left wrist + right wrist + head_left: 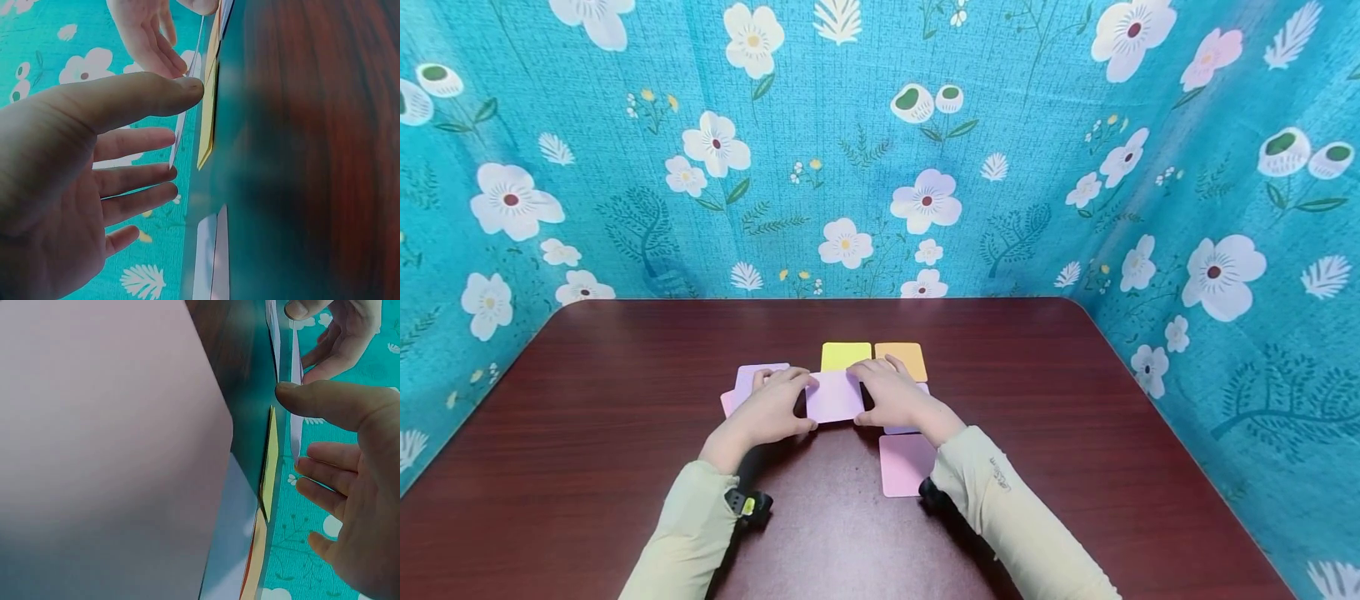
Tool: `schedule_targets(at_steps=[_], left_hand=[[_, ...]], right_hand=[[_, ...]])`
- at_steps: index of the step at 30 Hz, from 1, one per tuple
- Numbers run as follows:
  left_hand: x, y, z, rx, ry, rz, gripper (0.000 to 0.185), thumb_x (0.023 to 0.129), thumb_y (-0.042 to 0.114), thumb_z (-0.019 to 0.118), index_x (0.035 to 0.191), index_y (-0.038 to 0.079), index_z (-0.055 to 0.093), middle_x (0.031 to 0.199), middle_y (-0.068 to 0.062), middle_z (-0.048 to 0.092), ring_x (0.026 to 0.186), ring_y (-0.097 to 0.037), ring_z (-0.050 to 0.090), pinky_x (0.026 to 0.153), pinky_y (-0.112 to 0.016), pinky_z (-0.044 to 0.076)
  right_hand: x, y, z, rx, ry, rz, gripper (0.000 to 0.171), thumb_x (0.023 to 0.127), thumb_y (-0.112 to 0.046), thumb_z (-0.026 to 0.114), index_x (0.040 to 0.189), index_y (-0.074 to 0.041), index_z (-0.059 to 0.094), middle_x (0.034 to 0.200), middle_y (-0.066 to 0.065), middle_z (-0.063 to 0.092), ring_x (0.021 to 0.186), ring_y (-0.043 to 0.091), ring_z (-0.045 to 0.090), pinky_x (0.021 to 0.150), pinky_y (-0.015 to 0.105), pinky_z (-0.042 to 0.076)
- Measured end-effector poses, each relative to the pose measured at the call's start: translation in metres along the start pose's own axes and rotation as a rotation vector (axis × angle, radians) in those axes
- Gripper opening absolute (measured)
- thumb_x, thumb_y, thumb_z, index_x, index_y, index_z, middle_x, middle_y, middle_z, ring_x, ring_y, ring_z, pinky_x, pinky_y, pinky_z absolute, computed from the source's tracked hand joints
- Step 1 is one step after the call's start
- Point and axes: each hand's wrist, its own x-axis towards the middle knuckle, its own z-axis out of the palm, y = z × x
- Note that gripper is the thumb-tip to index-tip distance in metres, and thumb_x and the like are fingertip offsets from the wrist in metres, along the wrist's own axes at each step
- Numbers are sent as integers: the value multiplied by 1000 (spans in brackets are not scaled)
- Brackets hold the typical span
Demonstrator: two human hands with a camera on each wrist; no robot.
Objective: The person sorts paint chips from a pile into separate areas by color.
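A pale lavender card [835,397] is held raised above the table between both hands. My left hand [771,408] pinches its left edge, thumb on the near side and fingertips on the far side. At its right edge my right hand [893,395] grips it the same way. Both wrist views show the thin card [180,128] edge-on, apart from the cards below. Behind it lie a yellow card [846,357] and an orange card [904,358]. Another lavender card [898,431] is partly hidden under my right hand.
Beside my left hand a purple card [749,380] overlaps a pink card [727,403]. A second pink card [904,465] lies near my right wrist. The dark wooden table [587,433] ends at a teal flowered curtain [820,183] on its far side and right.
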Motion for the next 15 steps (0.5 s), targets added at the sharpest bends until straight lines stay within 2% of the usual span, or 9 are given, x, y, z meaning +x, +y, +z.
schedule_targets(at_steps=[15], left_hand=[[13,19,10,-16,-45,-5,51,71,33,73,114,9,58,124,-12,52,118,-26,44,96,-50,20]], right_hand=[[-18,15,1,26,39,22,63,72,-31,68,127,-8,49,133,8,45,125,27,38,107,51,16]])
